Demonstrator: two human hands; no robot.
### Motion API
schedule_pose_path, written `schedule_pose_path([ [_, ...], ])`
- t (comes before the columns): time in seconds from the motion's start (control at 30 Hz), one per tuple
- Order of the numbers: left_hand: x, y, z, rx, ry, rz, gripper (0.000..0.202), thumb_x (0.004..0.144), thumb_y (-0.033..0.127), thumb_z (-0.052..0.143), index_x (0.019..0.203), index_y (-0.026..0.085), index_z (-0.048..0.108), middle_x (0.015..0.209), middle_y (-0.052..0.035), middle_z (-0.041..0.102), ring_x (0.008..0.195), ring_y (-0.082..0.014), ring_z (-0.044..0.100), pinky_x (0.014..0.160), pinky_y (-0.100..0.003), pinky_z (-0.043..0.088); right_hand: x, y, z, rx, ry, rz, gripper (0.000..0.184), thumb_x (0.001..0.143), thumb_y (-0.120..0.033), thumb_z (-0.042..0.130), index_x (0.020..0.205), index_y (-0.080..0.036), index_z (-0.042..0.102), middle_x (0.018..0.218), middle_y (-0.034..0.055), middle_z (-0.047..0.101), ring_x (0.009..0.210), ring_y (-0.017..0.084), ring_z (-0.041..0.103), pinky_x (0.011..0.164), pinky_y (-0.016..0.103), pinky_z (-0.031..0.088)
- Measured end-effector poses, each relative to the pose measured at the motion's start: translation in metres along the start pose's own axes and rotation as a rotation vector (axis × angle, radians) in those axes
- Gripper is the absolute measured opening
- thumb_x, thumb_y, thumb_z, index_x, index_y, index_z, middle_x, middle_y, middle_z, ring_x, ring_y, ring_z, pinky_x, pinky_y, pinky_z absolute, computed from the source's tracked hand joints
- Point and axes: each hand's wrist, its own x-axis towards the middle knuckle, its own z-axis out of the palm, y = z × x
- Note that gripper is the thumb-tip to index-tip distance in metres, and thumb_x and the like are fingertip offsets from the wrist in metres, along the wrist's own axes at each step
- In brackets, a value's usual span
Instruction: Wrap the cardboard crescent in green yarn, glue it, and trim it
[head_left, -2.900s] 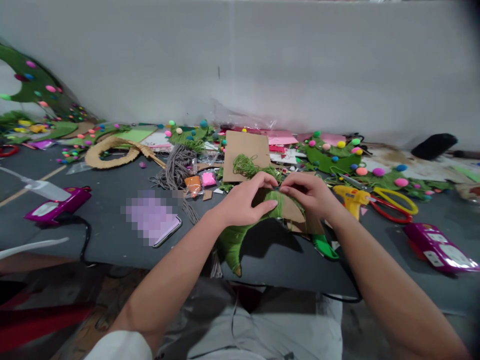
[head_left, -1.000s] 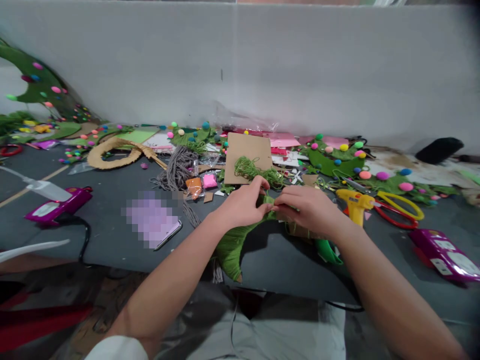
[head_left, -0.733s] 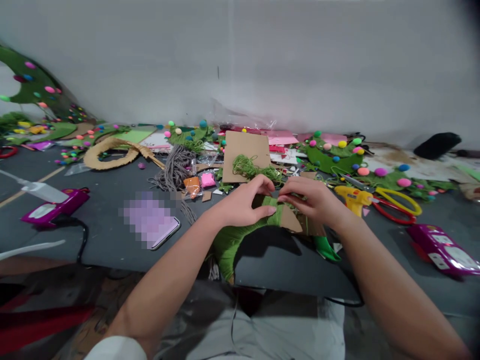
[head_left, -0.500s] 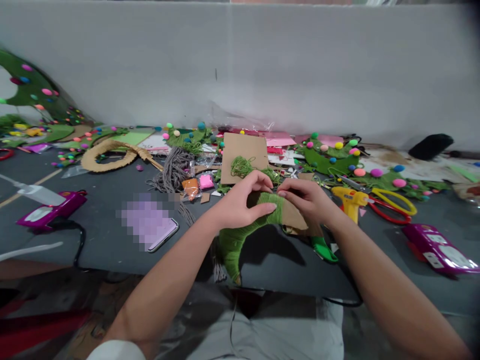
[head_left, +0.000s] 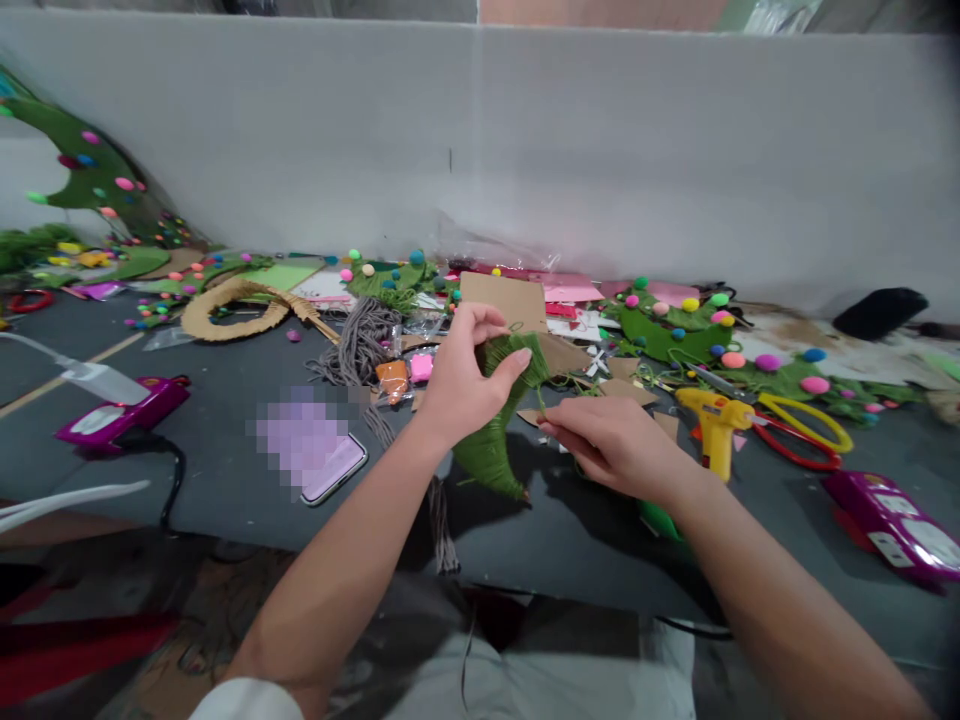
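Note:
My left hand [head_left: 465,380] grips a curved cardboard shape wrapped in green yarn [head_left: 499,430] and holds it raised and tilted over the dark table [head_left: 225,470]. The bare cardboard end [head_left: 562,355] sticks out to the right of my fingers. My right hand [head_left: 615,445] is lower and to the right, its fingers pinched on a thin strand of green yarn that runs up to the wrapped shape.
A phone [head_left: 330,465] lies left of my hands. A yellow glue gun [head_left: 712,420] and yellow-and-red scissors [head_left: 806,435] lie to the right, with purple packets [head_left: 892,525] beyond. Grey yarn [head_left: 360,340], pompoms, green felt and cardboard scraps litter the back by the white wall.
My left hand has lifted the green-wrapped shape up and tilted it. My right hand has come off the shape and dropped down to the right, drawing the strand out.

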Motion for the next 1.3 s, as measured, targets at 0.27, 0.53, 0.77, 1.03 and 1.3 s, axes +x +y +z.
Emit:
schedule_pose_path([
  [0.27,0.004,0.016,-0.002,0.231,-0.441,0.020,0.035,0.081,0.024,0.066,0.109,0.027,0.046,0.110,-0.0058,0.065,0.108,-0.0265,0.065,0.089,-0.043,0.051,-0.009,0.006,-0.016,-0.165,0.226,0.004,0.014,0.096,-0.027,0.051,0.099,-0.024,0.065,0.080,0.0065,0.065,0.072,0.018,0.058,0.066,0.031,0.041],
  [0.53,0.005,0.033,-0.004,0.072,-0.689,0.074,0.029,0.084,0.023,0.064,0.107,0.026,0.048,0.112,-0.0052,0.064,0.111,-0.0235,0.063,0.091,-0.039,0.051,-0.008,0.024,-0.021,0.173,0.309,0.123,0.012,0.097,-0.026,0.054,0.094,-0.021,0.065,0.078,0.0037,0.059,0.065,0.015,0.051,0.064,0.028,0.041],
  [0.77,0.022,0.031,0.004,-0.080,-0.639,0.091,0.024,0.086,0.018,0.061,0.103,0.022,0.046,0.108,-0.0064,0.061,0.106,-0.0192,0.062,0.089,-0.033,0.050,-0.003,0.033,-0.008,0.456,0.338,0.282,0.017,0.096,-0.029,0.052,0.086,-0.018,0.062,0.075,0.0016,0.060,0.069,0.014,0.053,0.064,0.025,0.041],
  [1.03,0.030,0.007,0.015,-0.092,-0.229,0.050,0.025,0.082,0.013,0.063,0.100,0.021,0.048,0.097,-0.0031,0.063,0.095,-0.0168,0.065,0.085,-0.032,0.051,-0.006,0.033,0.002,0.298,0.320,0.308,0.018,0.089,-0.019,0.054,0.071,-0.017,0.053,0.063,-0.0018,0.051,0.059,0.011,0.044,0.056,0.023,0.034],
  [1.3,0.024,0.010,0.013,0.064,-0.018,0.083,0.026,0.082,0.022,0.070,0.101,0.021,0.053,0.100,-0.0030,0.069,0.096,-0.0186,0.068,0.086,-0.034,0.052,-0.006,0.020,-0.003,0.060,0.127,0.173,0.023,0.101,-0.028,0.045,0.094,-0.017,0.065,0.081,0.0054,0.066,0.072,0.016,0.058,0.068,0.026,0.039],
])
